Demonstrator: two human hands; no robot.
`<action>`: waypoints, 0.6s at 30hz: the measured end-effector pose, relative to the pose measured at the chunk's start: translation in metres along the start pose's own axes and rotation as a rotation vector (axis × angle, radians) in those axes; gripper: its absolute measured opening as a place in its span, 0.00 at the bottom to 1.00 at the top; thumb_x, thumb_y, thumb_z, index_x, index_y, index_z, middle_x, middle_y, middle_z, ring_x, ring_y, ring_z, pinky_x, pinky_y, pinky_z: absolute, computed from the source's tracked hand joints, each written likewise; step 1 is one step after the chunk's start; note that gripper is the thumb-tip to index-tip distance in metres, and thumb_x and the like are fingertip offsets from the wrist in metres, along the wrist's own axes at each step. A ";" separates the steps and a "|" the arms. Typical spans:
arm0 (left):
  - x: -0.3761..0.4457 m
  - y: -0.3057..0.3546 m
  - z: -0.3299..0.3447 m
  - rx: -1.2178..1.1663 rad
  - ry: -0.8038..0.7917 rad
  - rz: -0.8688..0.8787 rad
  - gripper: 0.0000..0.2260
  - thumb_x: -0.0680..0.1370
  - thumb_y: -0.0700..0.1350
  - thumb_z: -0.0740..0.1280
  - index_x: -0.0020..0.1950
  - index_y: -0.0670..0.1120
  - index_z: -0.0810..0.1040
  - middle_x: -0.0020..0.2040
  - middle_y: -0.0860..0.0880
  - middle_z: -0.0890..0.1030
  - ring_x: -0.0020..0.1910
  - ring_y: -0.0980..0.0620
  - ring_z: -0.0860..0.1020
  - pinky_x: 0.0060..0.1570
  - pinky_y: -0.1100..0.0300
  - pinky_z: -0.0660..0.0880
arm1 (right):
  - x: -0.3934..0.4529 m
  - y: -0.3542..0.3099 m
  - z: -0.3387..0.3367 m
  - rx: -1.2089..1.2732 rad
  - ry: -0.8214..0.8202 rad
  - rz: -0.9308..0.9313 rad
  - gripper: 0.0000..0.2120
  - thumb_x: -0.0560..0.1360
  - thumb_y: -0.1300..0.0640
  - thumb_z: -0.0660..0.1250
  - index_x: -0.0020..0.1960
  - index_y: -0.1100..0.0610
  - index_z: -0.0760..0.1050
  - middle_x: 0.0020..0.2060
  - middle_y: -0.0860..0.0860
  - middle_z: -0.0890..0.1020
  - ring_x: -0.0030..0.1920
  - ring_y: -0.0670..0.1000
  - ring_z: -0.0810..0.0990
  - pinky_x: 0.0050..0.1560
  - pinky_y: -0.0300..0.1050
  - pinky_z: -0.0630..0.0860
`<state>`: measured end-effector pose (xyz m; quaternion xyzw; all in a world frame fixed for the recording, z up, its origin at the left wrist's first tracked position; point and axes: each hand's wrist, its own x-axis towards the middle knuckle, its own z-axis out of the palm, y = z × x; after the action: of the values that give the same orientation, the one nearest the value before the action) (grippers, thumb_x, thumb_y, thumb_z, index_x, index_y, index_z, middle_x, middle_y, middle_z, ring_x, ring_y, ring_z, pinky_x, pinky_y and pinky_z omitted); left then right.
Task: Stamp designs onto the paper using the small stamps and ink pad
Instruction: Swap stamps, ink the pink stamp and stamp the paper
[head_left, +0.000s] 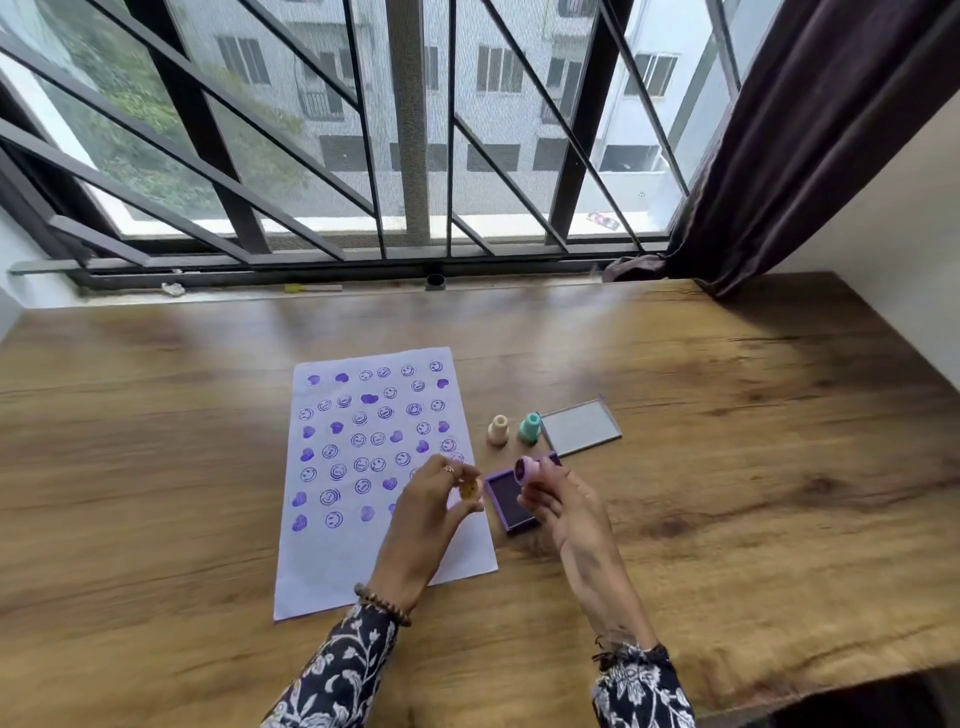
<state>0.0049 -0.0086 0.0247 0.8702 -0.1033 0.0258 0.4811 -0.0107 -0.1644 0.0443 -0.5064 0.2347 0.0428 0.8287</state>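
A white paper sheet (363, 561) lies on the wooden table, covered with several purple smiley and heart prints. My left hand (431, 512) hovers over the sheet's right side, fingers pinched on a small yellow stamp (469, 489). My right hand (558, 501) holds a pink stamp (529, 470) tilted up, its inked purple face turned toward me, above the open purple ink pad (503, 498). A cream stamp (498, 429) and a teal stamp (530, 428) stand upright just beyond the pad.
The ink pad's lid (579, 427) lies open to the right of the teal stamp. The wooden table (727, 467) runs up to a barred window at the back. A dark curtain (779, 156) hangs at the back right corner.
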 end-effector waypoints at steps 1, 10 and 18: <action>-0.003 -0.004 0.000 0.048 -0.025 -0.010 0.12 0.68 0.35 0.73 0.49 0.43 0.79 0.44 0.48 0.77 0.45 0.52 0.76 0.48 0.62 0.70 | 0.000 -0.001 -0.004 0.089 0.009 0.048 0.13 0.76 0.59 0.62 0.37 0.59 0.82 0.30 0.52 0.83 0.31 0.46 0.82 0.35 0.37 0.81; -0.014 -0.013 0.008 0.171 -0.113 -0.051 0.22 0.69 0.44 0.73 0.62 0.46 0.74 0.52 0.47 0.77 0.55 0.49 0.74 0.55 0.52 0.72 | 0.001 0.003 -0.023 0.348 0.013 0.192 0.09 0.76 0.61 0.62 0.42 0.63 0.79 0.31 0.54 0.83 0.31 0.47 0.82 0.33 0.38 0.81; 0.001 -0.010 0.025 0.408 -0.112 -0.006 0.31 0.67 0.60 0.71 0.66 0.49 0.69 0.55 0.46 0.75 0.56 0.46 0.72 0.51 0.52 0.68 | -0.011 -0.013 -0.005 -0.936 0.169 -0.334 0.05 0.70 0.57 0.70 0.45 0.54 0.82 0.37 0.45 0.84 0.42 0.46 0.82 0.39 0.32 0.73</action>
<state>0.0070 -0.0248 0.0029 0.9499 -0.1199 -0.0037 0.2886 -0.0177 -0.1733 0.0581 -0.8560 0.1724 -0.0309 0.4863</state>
